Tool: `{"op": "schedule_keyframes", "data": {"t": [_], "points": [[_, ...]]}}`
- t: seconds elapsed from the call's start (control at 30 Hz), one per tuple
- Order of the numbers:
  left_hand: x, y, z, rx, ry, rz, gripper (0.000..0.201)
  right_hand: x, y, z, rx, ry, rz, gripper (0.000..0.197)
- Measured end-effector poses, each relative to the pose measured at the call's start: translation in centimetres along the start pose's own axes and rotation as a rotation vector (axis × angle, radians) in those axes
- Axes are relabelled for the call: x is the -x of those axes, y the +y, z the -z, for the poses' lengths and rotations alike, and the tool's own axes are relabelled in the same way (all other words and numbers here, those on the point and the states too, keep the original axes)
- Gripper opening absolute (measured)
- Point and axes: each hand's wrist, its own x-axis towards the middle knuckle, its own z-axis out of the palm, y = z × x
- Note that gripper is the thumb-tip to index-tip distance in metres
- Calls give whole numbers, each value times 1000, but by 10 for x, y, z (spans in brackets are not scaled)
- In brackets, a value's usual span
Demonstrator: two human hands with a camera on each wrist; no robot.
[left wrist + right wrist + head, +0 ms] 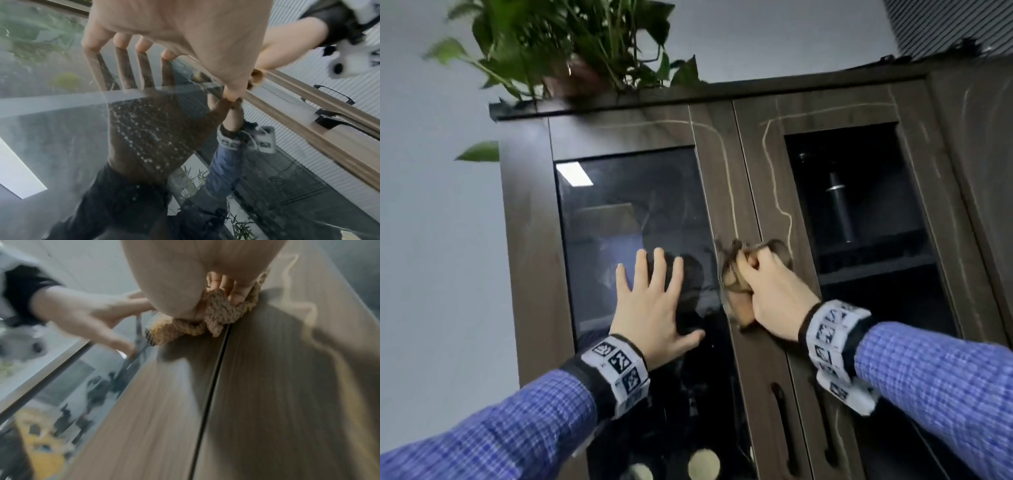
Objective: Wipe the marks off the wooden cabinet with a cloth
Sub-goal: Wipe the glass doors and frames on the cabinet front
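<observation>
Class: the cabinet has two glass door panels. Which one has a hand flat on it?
The left glass panel: the left hand lies spread on it. The right panel is untouched.

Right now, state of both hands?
Left hand: open, fingers spread flat on the glass door.
Right hand: closed, gripping the cloth against the wooden cabinet.

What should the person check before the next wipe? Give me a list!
1. Cloth held firmly in right hand: ok.
2. Cloth pressed on the wooden cabinet frame: ok.
3. Left hand flat, steadying the glass door: ok.
4. Pale marks above the cloth gone: not ok.
5. Potted plant on top steady: cannot tell.
</observation>
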Motion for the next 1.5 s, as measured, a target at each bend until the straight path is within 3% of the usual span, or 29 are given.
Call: {"op": "schedule_keyframes", "data": {"t": [0.1, 0.2, 0.33, 0.4, 0.5, 0.67, 1.0, 1.2, 1.37, 1.5], "points": [[1, -2, -3, -6, 11, -3, 123, -47, -3, 23, 8, 122, -19, 66], [3, -4, -3, -6, 12, -10, 122, -63, -7, 30, 58, 145, -35, 70], [1, -5, 3, -14, -5, -13, 120, -27, -5, 15, 87, 27, 70, 71], [-2, -6, 5, -12, 37, -20, 113, -8, -2, 9, 121, -79, 145, 72], [-17, -18, 13, -2, 124, 31, 108, -17, 5, 21, 219, -102, 270, 74], [-43, -37, 25, 39, 39, 146, 133, -95, 5, 59, 208, 54, 91, 75], [-44, -37, 26, 11, 30, 126, 133, -170, -4, 94, 135, 203, -59, 67], [-45, -57, 31, -36, 77, 63, 130, -155, -12, 86, 153, 193, -68, 67], [-43, -74, 33, 46, 41, 151, 137, -120, -3, 64, 171, 126, 49, 69], [-47, -73, 33, 37, -2, 151, 139, -132, -2, 74, 192, 112, 40, 69]]}}
